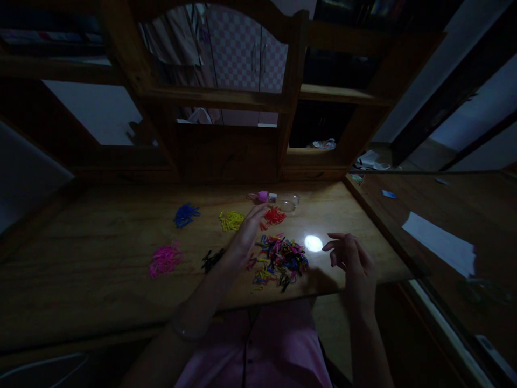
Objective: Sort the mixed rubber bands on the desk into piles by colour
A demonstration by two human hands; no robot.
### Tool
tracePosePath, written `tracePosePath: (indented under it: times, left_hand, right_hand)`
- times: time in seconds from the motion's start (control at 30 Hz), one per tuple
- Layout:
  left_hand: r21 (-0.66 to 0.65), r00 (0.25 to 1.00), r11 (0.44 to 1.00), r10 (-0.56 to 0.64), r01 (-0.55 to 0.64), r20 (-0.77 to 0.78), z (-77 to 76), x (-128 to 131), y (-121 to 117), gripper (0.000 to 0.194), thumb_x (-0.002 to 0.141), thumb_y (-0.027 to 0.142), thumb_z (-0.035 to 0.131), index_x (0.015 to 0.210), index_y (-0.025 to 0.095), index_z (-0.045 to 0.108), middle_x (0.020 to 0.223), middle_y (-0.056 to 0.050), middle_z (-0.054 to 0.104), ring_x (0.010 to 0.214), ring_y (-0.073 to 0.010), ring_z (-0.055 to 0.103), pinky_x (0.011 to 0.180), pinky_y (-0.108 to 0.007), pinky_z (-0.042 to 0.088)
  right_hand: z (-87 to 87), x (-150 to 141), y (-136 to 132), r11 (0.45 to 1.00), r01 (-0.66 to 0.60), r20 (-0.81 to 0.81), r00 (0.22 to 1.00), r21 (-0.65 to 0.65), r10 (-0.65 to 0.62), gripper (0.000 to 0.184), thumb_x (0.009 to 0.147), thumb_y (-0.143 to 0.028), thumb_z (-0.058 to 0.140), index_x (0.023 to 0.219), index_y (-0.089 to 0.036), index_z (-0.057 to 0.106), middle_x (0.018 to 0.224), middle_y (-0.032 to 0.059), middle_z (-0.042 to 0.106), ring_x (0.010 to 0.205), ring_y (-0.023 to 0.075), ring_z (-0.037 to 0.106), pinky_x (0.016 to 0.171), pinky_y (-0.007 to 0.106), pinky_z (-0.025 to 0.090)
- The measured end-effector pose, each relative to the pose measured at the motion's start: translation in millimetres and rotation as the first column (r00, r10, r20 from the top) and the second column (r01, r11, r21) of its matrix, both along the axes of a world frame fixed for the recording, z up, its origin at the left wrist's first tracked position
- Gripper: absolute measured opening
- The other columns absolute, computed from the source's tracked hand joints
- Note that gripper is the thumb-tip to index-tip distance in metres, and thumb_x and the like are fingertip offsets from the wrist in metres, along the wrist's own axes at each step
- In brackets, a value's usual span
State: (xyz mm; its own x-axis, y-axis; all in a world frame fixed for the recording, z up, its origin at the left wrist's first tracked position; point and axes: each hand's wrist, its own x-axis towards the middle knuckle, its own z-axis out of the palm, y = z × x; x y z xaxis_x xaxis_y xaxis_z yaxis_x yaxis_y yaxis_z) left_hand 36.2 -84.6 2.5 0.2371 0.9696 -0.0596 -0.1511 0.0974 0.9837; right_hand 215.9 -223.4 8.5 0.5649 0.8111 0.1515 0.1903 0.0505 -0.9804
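My left hand (247,235) reaches over the table beside a small pile of red looped pieces (275,215). Its fingers are stretched out, and nothing shows in them. To the right, my right hand (352,258) hovers over the tabletop with fingers loosely bent and apart, holding nothing I can see. Between the hands lies a mixed heap of small coloured looped pieces (286,256), too small to name surely. Separate piles stand to the left: yellow pieces (231,220), blue pieces (186,215), pink pieces (165,259) and black pieces (212,261), the last partly hidden by my left forearm.
A clear bottle (288,202) with a pink top lies behind the red pile. Wooden shelving (230,153) rises along the back of the table (100,242). On the right-hand surface are a white paper sheet (440,242) and a small blue card (388,194).
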Motion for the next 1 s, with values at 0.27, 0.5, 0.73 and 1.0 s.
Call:
tracePosePath:
  times: [0.27, 0.5, 0.73, 1.0]
  left_hand:
    - [0.351, 0.658, 0.894, 0.089, 0.278, -0.748, -20.2, -13.6, 3.8, 0.026, 0.086, 0.022, 0.047, 0.063, 0.019, 0.06, 0.073, -0.008, 0.063, 0.08, -0.0236, 0.058, 0.082, -0.036, 0.04]
    - [0.386, 0.681, 0.869, 0.08, 0.31, -0.728, -15.8, 2.4, 13.0, 0.031, 0.092, 0.023, 0.038, 0.077, 0.018, 0.065, 0.083, -0.008, 0.066, 0.082, -0.0214, 0.06, 0.081, -0.033, 0.043]
    - [0.429, 0.781, 0.863, 0.068, 0.266, -0.621, -10.9, -18.3, -31.4, 0.021, 0.091, 0.024, 0.046, 0.09, 0.021, 0.067, 0.096, -0.007, 0.064, 0.093, -0.0237, 0.058, 0.089, -0.035, 0.041]
    - [0.396, 0.811, 0.855, -0.048, 0.336, -0.583, -33.0, 9.2, -7.0, 0.008, 0.077, 0.026, 0.066, 0.082, 0.02, 0.062, 0.092, -0.007, 0.06, 0.096, -0.0262, 0.052, 0.098, -0.039, 0.035]
  right_hand:
    - [-3.3, 2.2, -8.8, 1.0, -0.005, 0.032, 0.999, -0.013, 0.005, 0.034, 0.095, -0.046, 0.046, 0.097, -0.019, 0.066, 0.078, 0.0039, 0.064, 0.055, 0.0117, 0.046, 0.053, 0.024, 0.038]
    - [-13.3, 2.8, -5.5, 0.997, -0.046, 0.155, 0.986, -0.062, 0.055, 0.029, 0.093, -0.044, 0.051, 0.094, -0.019, 0.066, 0.076, 0.0035, 0.064, 0.058, 0.0137, 0.051, 0.055, 0.026, 0.041]
    - [-39.3, 0.8, 8.1, 0.966, -0.169, 0.445, 0.862, -0.196, 0.242, 0.023, 0.088, -0.038, 0.06, 0.103, -0.022, 0.067, 0.102, 0.0077, 0.065, 0.077, 0.0191, 0.061, 0.069, 0.032, 0.049]
    - [-47.5, -4.3, 12.3, 0.978, -0.168, 0.397, 0.895, -0.125, 0.205, 0.026, 0.095, -0.038, 0.049, 0.103, -0.023, 0.069, 0.103, 0.0076, 0.065, 0.092, 0.0213, 0.063, 0.079, 0.033, 0.05]
